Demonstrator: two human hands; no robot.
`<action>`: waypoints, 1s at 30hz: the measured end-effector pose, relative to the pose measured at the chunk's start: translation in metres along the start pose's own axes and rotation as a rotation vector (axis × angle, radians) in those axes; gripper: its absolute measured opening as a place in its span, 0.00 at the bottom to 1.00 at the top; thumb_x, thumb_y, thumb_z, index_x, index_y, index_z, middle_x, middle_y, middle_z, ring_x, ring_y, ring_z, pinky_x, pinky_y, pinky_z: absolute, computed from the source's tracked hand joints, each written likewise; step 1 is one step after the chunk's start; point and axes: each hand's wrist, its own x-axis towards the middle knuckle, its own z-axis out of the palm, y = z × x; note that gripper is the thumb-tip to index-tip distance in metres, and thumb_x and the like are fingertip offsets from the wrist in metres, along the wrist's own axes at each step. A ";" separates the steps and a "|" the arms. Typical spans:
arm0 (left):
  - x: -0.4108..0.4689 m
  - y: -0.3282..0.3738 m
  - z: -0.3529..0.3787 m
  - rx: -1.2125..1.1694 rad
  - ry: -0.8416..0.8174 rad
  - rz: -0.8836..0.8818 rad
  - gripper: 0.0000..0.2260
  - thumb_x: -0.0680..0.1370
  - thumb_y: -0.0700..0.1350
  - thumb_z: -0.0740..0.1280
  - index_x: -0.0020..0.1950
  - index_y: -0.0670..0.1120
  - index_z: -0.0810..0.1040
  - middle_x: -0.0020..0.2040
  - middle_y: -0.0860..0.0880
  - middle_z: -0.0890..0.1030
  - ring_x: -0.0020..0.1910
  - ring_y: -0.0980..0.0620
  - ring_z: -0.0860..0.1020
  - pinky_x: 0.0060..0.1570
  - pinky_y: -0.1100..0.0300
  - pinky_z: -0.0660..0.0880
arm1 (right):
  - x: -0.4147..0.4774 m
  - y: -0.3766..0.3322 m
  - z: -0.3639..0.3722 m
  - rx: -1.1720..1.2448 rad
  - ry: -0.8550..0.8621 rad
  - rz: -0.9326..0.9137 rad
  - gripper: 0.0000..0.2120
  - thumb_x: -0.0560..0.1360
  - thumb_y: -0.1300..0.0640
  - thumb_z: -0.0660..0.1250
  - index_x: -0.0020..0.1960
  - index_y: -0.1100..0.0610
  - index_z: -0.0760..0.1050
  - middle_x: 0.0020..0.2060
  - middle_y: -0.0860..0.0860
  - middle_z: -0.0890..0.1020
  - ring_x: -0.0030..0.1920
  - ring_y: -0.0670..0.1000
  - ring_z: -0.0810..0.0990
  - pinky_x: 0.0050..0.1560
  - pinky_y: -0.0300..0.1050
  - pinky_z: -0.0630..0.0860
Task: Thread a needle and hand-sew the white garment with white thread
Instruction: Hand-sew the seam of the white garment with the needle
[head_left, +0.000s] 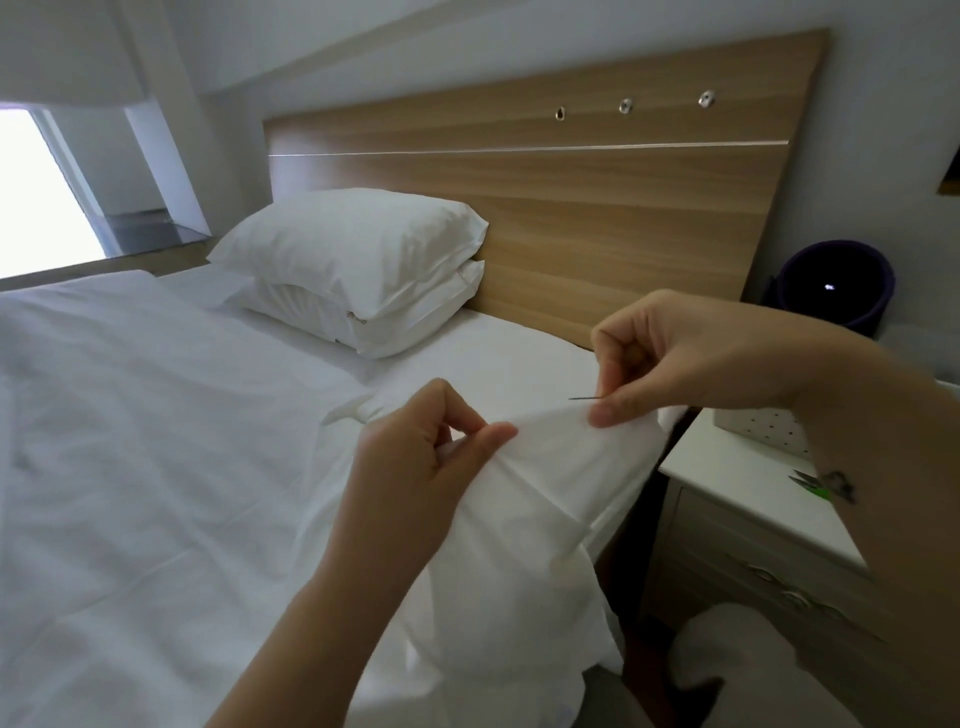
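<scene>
Bedroom setup: 1 bed (130, 415) w/ white sheets, 1 wood headboard (571, 208) carrying 3 metal fittings (625, 106), 2 white pillows (353, 260) stacked at the bed's head end. 1 white nightstand (737, 483) stood beside the bed's right edge; 1 dark bin (836, 286) sat behind it.

White garment (545, 493), qty 1, hung over the bed's right edge, its top fold raised between both hands. L hand (415, 457) pinched the fold w/ thumb and forefinger. R hand (675, 353) pinched 1 needle (584, 398) at the fingertips, thumb touching the fold. Needle pointed left, approx. level, just above the fold's edge.
</scene>
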 end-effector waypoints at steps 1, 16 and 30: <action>0.008 0.000 -0.003 0.040 0.009 0.062 0.13 0.70 0.48 0.74 0.33 0.53 0.71 0.26 0.51 0.72 0.26 0.57 0.70 0.30 0.73 0.66 | 0.001 -0.002 -0.001 0.006 0.022 -0.009 0.09 0.66 0.56 0.76 0.34 0.56 0.77 0.34 0.54 0.83 0.34 0.48 0.80 0.36 0.39 0.76; 0.035 -0.027 0.003 0.152 -0.282 0.233 0.03 0.73 0.47 0.73 0.41 0.48 0.83 0.34 0.59 0.80 0.37 0.67 0.77 0.40 0.77 0.69 | 0.012 0.021 0.017 0.070 0.155 0.098 0.11 0.67 0.61 0.77 0.31 0.53 0.77 0.35 0.53 0.84 0.38 0.50 0.81 0.42 0.44 0.77; -0.019 -0.024 0.016 -0.040 -0.492 -0.143 0.04 0.73 0.52 0.70 0.38 0.59 0.78 0.32 0.61 0.78 0.32 0.63 0.74 0.35 0.71 0.70 | -0.010 0.046 0.042 0.123 0.057 0.150 0.13 0.68 0.59 0.76 0.29 0.48 0.78 0.38 0.52 0.85 0.45 0.55 0.84 0.51 0.55 0.80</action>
